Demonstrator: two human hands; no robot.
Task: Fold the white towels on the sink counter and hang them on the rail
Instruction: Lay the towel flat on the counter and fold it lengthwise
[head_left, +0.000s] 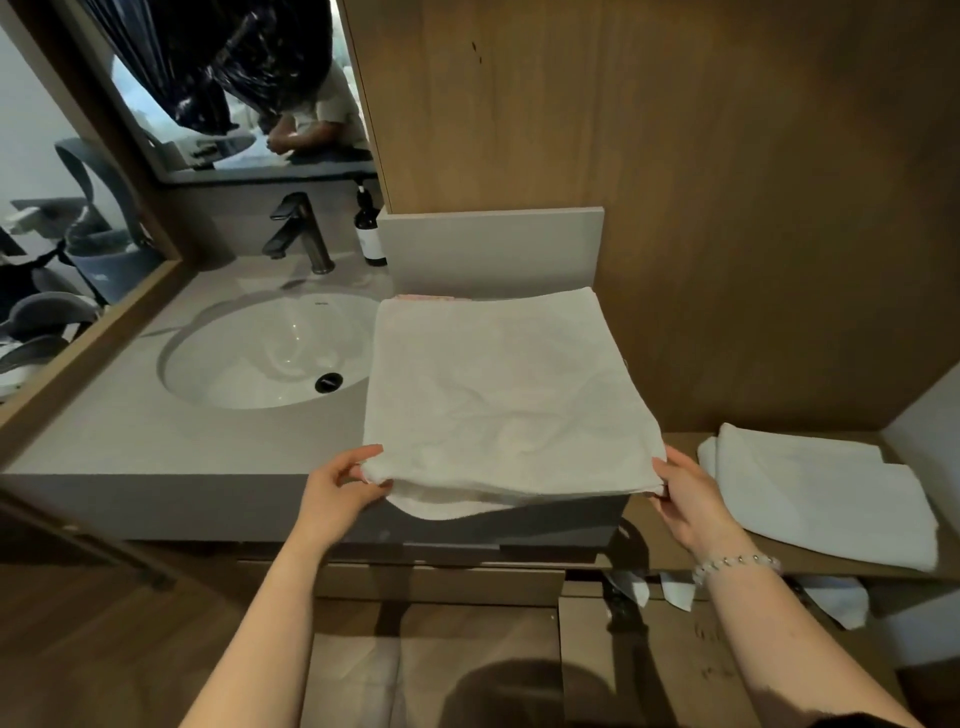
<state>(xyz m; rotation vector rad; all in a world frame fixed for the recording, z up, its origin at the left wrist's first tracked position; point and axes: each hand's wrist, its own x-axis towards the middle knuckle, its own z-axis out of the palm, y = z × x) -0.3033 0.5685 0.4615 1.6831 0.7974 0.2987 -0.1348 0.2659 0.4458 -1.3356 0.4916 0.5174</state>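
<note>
At the near edge of the counter (104, 431), my left hand (337, 493) pinched the near left corner of the white towel (504, 395), and my right hand (685, 499) pinched its near right corner. The towel lay folded flat on the counter's right end, its near edge sagging over the front. Left of it sat the sink (260, 353), with the tap (301, 234) and a dark bottle (370, 228) at the far side. To the right, a second folded towel (821, 488) lay on a lower wooden shelf (675, 545).

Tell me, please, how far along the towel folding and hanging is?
Done: one folded towel lies on the side shelf. In hand: left hand and right hand pinch corners of a layered towel on the counter. Left: finishing it, hanging both; no rail visible.
</note>
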